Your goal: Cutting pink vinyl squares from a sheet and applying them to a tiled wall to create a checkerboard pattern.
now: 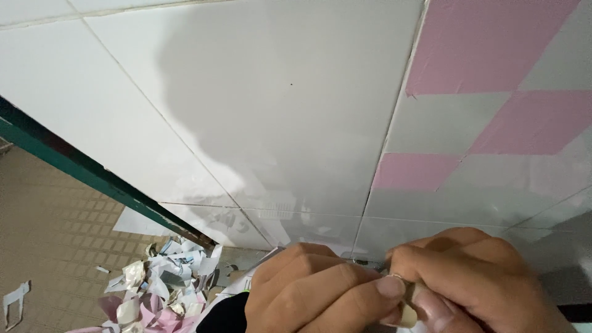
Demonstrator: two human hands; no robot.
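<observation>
Left hand (308, 287) curled shut, contents hidden; right hand (475, 280) fingers (431, 305) pinched on small pale cylinder (407, 314); paper scraps (160, 283) left of fingers.

No pkgs, labels, signs or screens visible.

A white tiled wall (259, 111) fills most of the view, and everything else sits around it: to its right the tiles turn to a pattern of pink and grey diamond tiles (493, 92). Along the wall's lower left edge runs a dark green strip (80, 166), and below that strip lies a tan floor with a raised square pattern (55, 222). On that floor, close under the wall's foot, is a heap of torn paper scraps (160, 283) in white, pink and silver, with one stray white scrap (15, 302) well apart to the left.
</observation>
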